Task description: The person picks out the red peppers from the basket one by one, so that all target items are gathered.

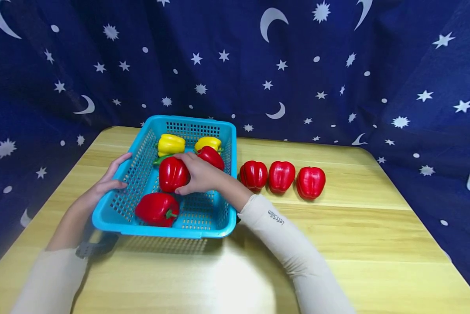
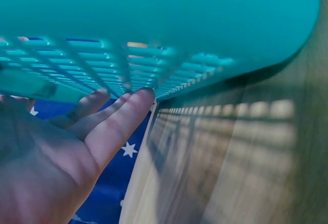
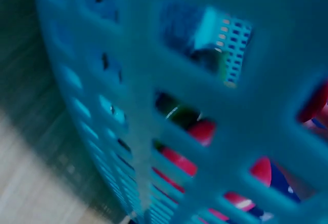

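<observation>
A blue plastic basket (image 1: 160, 232) with slotted walls stands on the table's left part. Inside it, my right hand (image 1: 199, 173) grips a red bell pepper (image 1: 173, 175), fingers on its far side and thumb on its near side. My left hand (image 1: 108, 181) is at the basket's left wall; in the left wrist view its straight fingers (image 2: 120, 126) touch the slotted side. Another red bell pepper (image 1: 156, 208) lies in the basket's near left, and a third (image 1: 211, 158) lies beyond the right hand. Two yellow bell peppers (image 1: 171, 144) (image 1: 207, 143) sit at the far end.
Right of the basket, three red bell peppers (image 1: 253, 175) (image 1: 281, 176) (image 1: 311, 182) form a row on the wooden table (image 1: 337, 244). A dark blue curtain (image 1: 235, 65) with stars and moons hangs behind. The basket wall (image 3: 138, 80) fills much of the right wrist view.
</observation>
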`<state>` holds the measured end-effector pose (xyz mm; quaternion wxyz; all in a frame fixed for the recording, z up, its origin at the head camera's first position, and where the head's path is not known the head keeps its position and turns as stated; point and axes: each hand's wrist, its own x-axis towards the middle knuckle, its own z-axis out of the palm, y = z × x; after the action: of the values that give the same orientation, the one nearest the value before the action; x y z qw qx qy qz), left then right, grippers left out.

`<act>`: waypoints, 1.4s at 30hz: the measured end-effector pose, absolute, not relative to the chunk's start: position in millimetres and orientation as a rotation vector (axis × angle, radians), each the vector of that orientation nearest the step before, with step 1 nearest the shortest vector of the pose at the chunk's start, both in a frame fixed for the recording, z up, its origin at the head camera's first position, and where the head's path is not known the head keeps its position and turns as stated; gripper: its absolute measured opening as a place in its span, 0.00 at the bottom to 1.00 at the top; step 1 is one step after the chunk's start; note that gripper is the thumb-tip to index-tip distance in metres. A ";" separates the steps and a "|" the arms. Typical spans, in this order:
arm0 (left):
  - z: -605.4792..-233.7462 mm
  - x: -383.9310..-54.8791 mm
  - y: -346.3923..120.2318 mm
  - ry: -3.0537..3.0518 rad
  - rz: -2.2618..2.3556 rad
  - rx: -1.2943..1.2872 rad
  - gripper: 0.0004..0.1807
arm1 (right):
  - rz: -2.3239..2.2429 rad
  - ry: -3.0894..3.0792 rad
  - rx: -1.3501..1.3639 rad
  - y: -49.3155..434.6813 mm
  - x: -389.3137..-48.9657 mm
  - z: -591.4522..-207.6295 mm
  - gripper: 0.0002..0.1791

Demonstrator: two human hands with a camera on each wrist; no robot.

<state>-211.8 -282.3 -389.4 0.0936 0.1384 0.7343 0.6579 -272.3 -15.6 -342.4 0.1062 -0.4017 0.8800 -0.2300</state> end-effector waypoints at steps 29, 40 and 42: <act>-398.5 -214.5 -281.1 2.074 2.090 0.538 0.44 | -1.520 2.200 -1.124 27.3 -260.8 -339.4 0.45; -399.1 -214.8 -283.4 2.046 2.086 0.564 0.44 | -1.520 2.220 -1.185 53.8 -247.6 -334.5 0.45; -399.8 -215.3 -283.3 2.048 2.085 0.573 0.44 | -1.523 2.234 -1.196 60.3 -245.4 -332.5 0.45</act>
<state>-215.3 -283.3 -399.8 0.0814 0.1918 0.6853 0.6978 -245.4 60.3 -332.5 0.0924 -0.4029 0.7524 -0.5129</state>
